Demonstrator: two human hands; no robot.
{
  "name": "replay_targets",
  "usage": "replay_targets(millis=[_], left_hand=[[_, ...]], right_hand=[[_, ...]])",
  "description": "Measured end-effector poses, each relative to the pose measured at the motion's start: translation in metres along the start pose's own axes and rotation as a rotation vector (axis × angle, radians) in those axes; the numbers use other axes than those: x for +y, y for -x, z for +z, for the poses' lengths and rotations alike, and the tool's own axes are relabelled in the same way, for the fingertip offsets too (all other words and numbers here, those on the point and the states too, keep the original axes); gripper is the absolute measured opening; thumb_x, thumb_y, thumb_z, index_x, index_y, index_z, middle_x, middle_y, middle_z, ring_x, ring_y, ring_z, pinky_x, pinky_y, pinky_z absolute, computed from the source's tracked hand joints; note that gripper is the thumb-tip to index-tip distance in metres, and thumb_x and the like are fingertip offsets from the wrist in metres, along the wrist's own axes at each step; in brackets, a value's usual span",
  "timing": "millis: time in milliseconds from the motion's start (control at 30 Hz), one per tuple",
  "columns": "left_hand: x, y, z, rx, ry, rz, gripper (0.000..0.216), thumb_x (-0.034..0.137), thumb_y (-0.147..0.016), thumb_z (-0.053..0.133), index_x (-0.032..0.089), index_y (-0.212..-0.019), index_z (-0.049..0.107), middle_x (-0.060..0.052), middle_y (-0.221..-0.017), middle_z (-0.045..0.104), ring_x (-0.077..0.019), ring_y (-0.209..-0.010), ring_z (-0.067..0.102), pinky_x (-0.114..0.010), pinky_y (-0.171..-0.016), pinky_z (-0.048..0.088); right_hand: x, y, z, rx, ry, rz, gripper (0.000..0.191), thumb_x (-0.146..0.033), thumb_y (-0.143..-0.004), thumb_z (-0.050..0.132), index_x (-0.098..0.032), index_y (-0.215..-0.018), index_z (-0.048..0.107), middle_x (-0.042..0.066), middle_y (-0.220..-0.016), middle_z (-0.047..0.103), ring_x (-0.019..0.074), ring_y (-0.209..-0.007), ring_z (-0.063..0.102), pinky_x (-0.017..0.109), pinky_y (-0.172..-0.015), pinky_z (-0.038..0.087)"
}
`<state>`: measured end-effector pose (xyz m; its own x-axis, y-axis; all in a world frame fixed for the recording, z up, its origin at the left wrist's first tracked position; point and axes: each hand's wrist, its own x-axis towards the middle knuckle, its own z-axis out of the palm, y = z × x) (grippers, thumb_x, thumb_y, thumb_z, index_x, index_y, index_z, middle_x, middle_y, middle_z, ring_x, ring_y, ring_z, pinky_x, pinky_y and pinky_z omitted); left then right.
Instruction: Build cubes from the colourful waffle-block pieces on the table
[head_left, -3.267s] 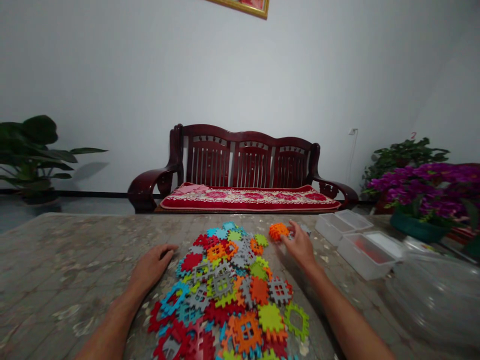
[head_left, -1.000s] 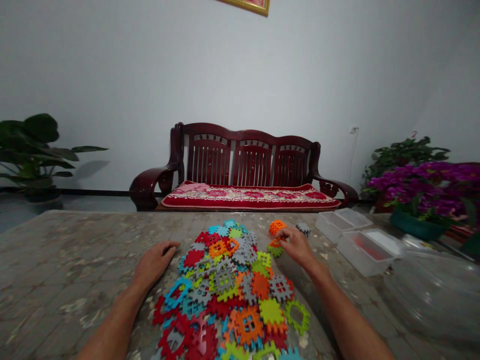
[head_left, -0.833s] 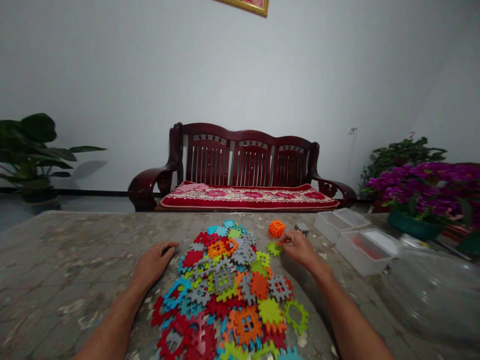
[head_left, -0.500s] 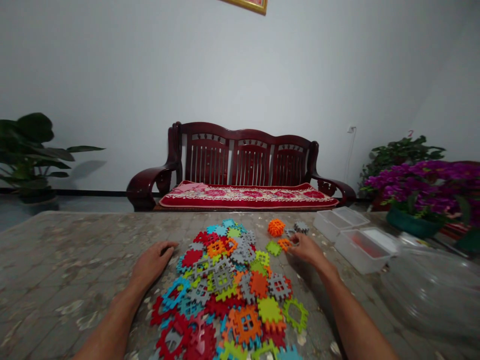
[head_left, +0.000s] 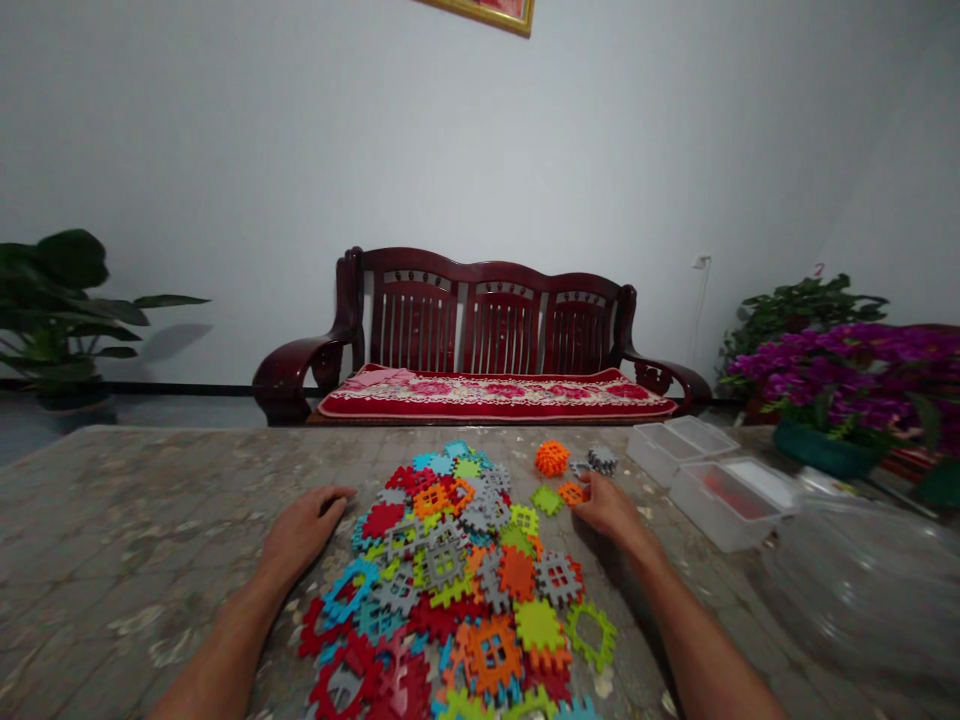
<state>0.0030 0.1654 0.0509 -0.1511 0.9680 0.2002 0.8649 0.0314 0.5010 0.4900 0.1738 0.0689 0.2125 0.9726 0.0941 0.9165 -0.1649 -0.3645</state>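
A heap of toothed plastic tiles [head_left: 465,575] in red, blue, grey, green and orange lies on the marbled table [head_left: 135,540]. My left hand [head_left: 304,528] rests palm down at the heap's left edge, fingers stretched and holding nothing. My right hand [head_left: 611,508] is beyond the heap's right side, its fingertips pinched on a small orange tile [head_left: 571,492] that lies low on the table. A lone green tile [head_left: 547,499] sits just left of that tile. Farther back stand a stack of orange tiles [head_left: 553,458] and a small grey stack [head_left: 601,460].
Two clear plastic boxes [head_left: 731,500] [head_left: 667,450] sit right of my right hand, with a clear plastic bowl [head_left: 862,590] nearer the right edge. Purple flowers in a green pot [head_left: 840,400], a dark wooden bench [head_left: 480,340] and a leafy plant [head_left: 60,320] stand behind the table.
My right hand left the orange stack, carried a small orange tile rightward past the green tile and lowered it to the table. My left hand stayed put.
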Motion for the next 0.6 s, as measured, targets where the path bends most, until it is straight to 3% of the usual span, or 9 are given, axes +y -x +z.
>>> replay_targets(millis=[100, 233, 333, 600], left_hand=[[0.002, 0.001, -0.001, -0.001, 0.003, -0.003, 0.051, 0.039, -0.088, 0.038, 0.019, -0.111, 0.078, -0.009, -0.12, 0.078, -0.0275, -0.112, 0.07, -0.039, -0.102, 0.051], [0.004, 0.001, -0.001, 0.0, 0.005, -0.01, 0.05, 0.039, -0.087, 0.038, 0.021, -0.108, 0.079, -0.008, -0.118, 0.079, -0.0271, -0.11, 0.071, -0.038, -0.099, 0.052], [0.003, 0.001, -0.001, 0.009, 0.015, -0.014, 0.048, 0.039, -0.086, 0.04, 0.022, -0.106, 0.08, -0.008, -0.117, 0.079, -0.027, -0.11, 0.071, -0.038, -0.1, 0.052], [-0.001, -0.001, 0.0, 0.004, 0.027, -0.009, 0.047, 0.04, -0.086, 0.042, 0.021, -0.107, 0.08, -0.009, -0.118, 0.079, -0.0281, -0.109, 0.072, -0.04, -0.099, 0.053]], right_hand=[[0.011, -0.01, -0.006, 0.0, -0.093, 0.054, 0.058, -0.039, -0.074, 0.076, -0.015, -0.126, 0.064, 0.014, -0.113, 0.074, 0.0281, -0.097, 0.071, 0.035, -0.081, 0.052], [0.012, -0.026, -0.021, 0.141, -0.199, 0.053, 0.062, -0.036, -0.073, 0.074, -0.016, -0.13, 0.062, 0.012, -0.116, 0.073, 0.0265, -0.101, 0.071, 0.033, -0.083, 0.053], [-0.004, -0.036, -0.027, 0.206, -0.215, 0.045, 0.065, -0.035, -0.076, 0.071, -0.016, -0.136, 0.058, 0.011, -0.118, 0.073, 0.0261, -0.102, 0.071, 0.034, -0.086, 0.052], [-0.047, -0.054, -0.028, 0.142, -0.098, -0.005, 0.068, -0.027, -0.078, 0.069, -0.015, -0.143, 0.054, 0.012, -0.121, 0.073, 0.0282, -0.112, 0.068, 0.034, -0.09, 0.05]])
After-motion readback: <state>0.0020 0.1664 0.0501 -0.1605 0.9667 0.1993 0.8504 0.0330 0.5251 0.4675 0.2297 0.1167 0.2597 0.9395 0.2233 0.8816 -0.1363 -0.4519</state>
